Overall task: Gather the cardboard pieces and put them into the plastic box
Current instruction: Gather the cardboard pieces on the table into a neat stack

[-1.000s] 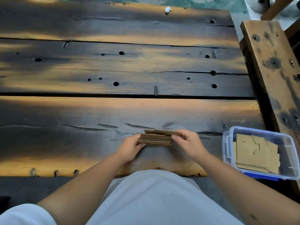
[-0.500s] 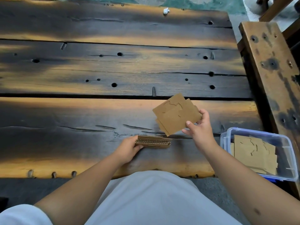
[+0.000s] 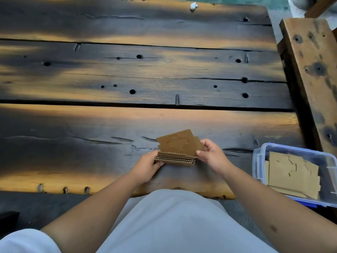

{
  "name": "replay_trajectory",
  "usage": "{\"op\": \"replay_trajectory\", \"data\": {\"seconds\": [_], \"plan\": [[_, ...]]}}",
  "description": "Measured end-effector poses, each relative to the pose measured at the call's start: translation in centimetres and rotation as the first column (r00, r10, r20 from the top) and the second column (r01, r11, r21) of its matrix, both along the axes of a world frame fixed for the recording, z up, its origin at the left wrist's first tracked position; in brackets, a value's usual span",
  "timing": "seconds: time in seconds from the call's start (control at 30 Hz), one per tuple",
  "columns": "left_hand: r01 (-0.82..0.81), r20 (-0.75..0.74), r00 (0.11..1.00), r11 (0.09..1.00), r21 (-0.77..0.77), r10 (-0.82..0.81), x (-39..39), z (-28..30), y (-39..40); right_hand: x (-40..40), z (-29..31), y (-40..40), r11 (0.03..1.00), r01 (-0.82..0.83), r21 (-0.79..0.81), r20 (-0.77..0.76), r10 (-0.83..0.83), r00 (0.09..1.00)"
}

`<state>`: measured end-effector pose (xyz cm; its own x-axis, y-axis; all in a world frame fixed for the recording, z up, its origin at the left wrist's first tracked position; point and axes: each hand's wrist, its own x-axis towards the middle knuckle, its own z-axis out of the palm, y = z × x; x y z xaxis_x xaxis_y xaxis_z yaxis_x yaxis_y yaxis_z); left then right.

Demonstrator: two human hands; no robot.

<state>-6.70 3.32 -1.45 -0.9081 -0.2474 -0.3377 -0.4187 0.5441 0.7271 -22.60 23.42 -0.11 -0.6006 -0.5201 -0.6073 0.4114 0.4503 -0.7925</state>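
Observation:
A stack of brown cardboard pieces (image 3: pixel 174 160) lies flat near the front edge of the dark wooden table (image 3: pixel 127 73). My left hand (image 3: pixel 145 168) grips the stack's left end. My right hand (image 3: pixel 212 157) holds a few cardboard pieces (image 3: pixel 179 143) tilted up, their lower edge resting on the stack's back right. A clear plastic box (image 3: pixel 259 161) with a blue rim stands at the table's right front corner. It holds several flat cardboard pieces (image 3: pixel 293 174).
A rough wooden bench or plank (image 3: pixel 313 70) runs along the right side, just behind the box. A small white scrap (image 3: pixel 193 5) lies at the table's far edge. My white-clothed lap is below the table's front edge.
My right hand lifted a few pieces off the stack and raised them to the right, then brought them back down onto the stack. My left hand stayed on the stack.

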Motion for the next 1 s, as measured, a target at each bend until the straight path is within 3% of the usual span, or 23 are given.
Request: {"op": "replay_trajectory", "data": {"seconds": [0.1,0.2,0.43,0.57,0.73,0.9,1.0], "plan": [[-0.021,-0.008,1.000,1.000,0.007,0.021,-0.1,0.0,0.1,0.1,-0.3,0.3,0.990,-0.116,0.074,-0.101,0.123,0.987],[-0.054,0.019,0.998,0.998,0.027,0.053,-0.2,0.3,0.3,-0.1,-0.7,0.4,0.934,-0.268,0.235,-0.239,0.323,0.916],[-0.223,0.159,0.963,0.975,0.020,0.217,-0.6,0.2,0.8,-0.8,-2.3,0.1,0.851,-0.331,0.409,-0.320,0.473,0.821],[-0.299,0.194,0.939,0.953,0.055,0.284,-1.0,0.1,0.5,-0.8,-2.1,-0.5,0.847,-0.354,0.396,-0.310,0.486,0.817],[-0.245,0.195,0.955,0.964,0.105,0.222,-1.5,0.1,0.1,-0.3,-1.7,-0.9,0.838,-0.393,0.378,-0.245,0.500,0.830],[-0.290,0.166,0.945,0.956,0.032,0.281,-1.5,-0.3,-0.2,0.2,-1.7,-0.8,0.808,-0.445,0.387,-0.321,0.570,0.757],[-0.326,0.162,0.940,0.930,0.173,0.299,-1.4,0.2,-0.7,0.2,-1.5,-0.5,0.750,-0.506,0.426,-0.340,0.651,0.679]]}}
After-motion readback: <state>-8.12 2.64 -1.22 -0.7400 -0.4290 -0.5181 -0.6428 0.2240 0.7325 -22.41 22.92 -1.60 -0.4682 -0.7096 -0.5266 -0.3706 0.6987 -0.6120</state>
